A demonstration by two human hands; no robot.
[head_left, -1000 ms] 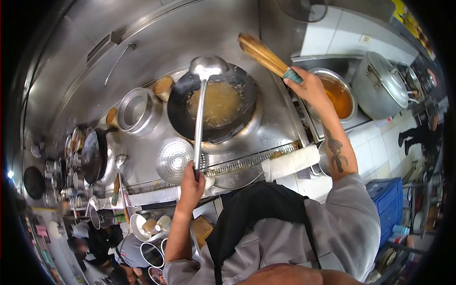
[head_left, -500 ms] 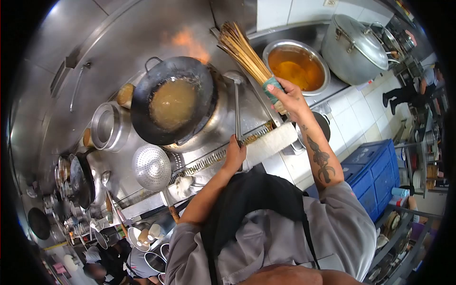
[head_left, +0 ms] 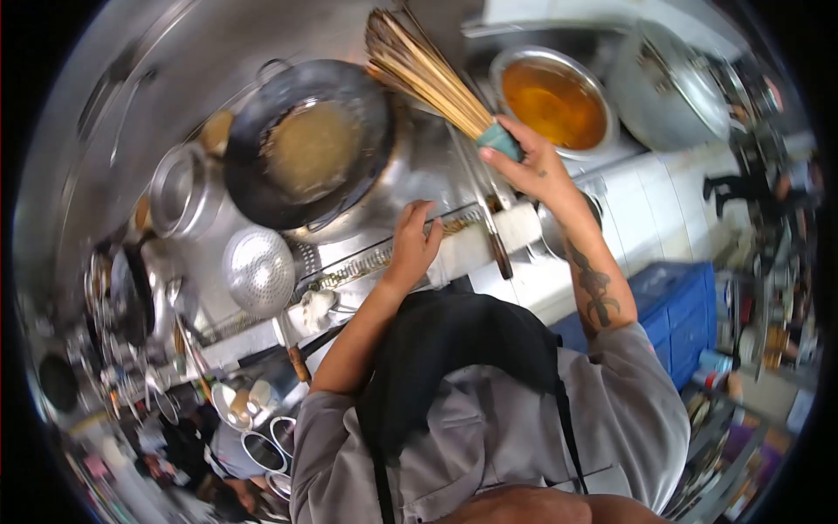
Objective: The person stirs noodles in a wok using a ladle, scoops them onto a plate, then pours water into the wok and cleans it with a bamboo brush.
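Observation:
My right hand [head_left: 531, 163] grips the green-wrapped end of a bamboo wok brush [head_left: 441, 83], its splayed, darkened bristles pointing up and left. Fingers apart, my left hand [head_left: 415, 244] hovers over the stove's front edge, holding nothing. Just right of it, a long-handled ladle [head_left: 476, 192] leans across the edge, its wooden grip toward me. Up and left of that hand sits a black wok [head_left: 244, 175] with cloudy, bubbling brownish liquid [head_left: 314, 148] in it. The round perforated skimmer [head_left: 259, 271] lies below the wok.
Beyond the brush stands a steel bowl [head_left: 611, 127] of amber liquid, beside a large lidded pot [head_left: 659, 96]. Stacked metal pans [head_left: 179, 192] sit left of the wok. A blue crate [head_left: 659, 306] is on the right. Other people show at the far right and lower left.
My left hand has let go of the ladle, which now rests farther right. My right hand still holds the brush, shifted slightly up and left. The flame behind the wok no longer shows.

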